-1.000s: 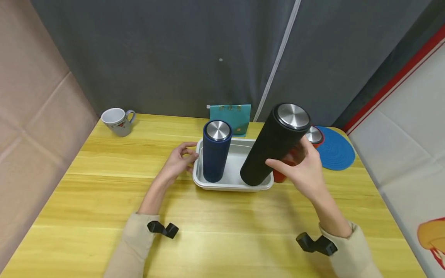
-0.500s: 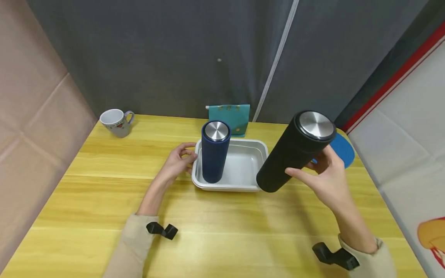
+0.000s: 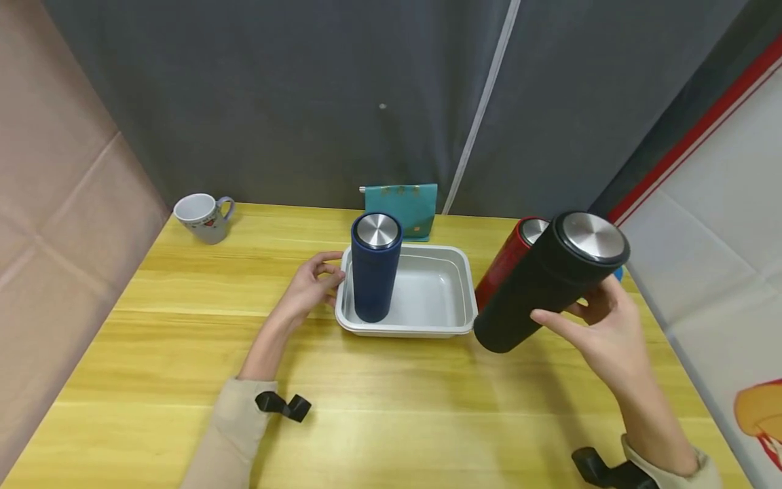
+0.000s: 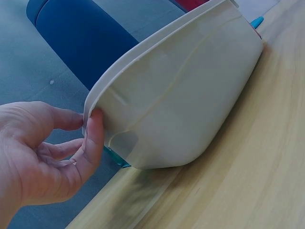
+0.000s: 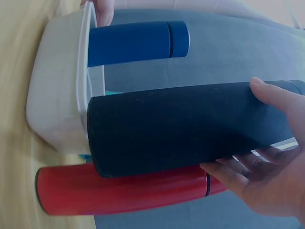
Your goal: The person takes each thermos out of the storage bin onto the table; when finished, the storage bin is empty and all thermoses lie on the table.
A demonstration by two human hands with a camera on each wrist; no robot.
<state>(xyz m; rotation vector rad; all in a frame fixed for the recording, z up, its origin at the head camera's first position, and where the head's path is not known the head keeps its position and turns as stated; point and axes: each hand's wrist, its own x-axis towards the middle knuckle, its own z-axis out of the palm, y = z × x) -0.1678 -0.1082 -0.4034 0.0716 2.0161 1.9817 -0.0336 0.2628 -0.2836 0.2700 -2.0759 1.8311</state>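
Observation:
My right hand (image 3: 601,324) grips a tall black flask (image 3: 550,280) with a steel lid, holding it tilted in the air to the right of the white tray (image 3: 452,299). In the right wrist view the black flask (image 5: 181,126) lies across my fingers (image 5: 259,179). A red flask (image 3: 507,258) stands behind it on the table. A dark blue flask (image 3: 375,275) stands upright in the tray's left end. My left hand (image 3: 311,285) holds the tray's left rim, its fingertips (image 4: 93,129) on the tray's edge (image 4: 157,81).
A white mug (image 3: 199,216) stands at the far left of the yellow wooden table (image 3: 183,353). A teal pouch (image 3: 404,204) leans against the dark curtain behind the tray. A blue mat (image 3: 617,273) peeks out behind the black flask.
My right hand has lifted the black flask out of the tray and carried it to the right, uncovering the red flask. The left hand has stayed on the tray's rim.

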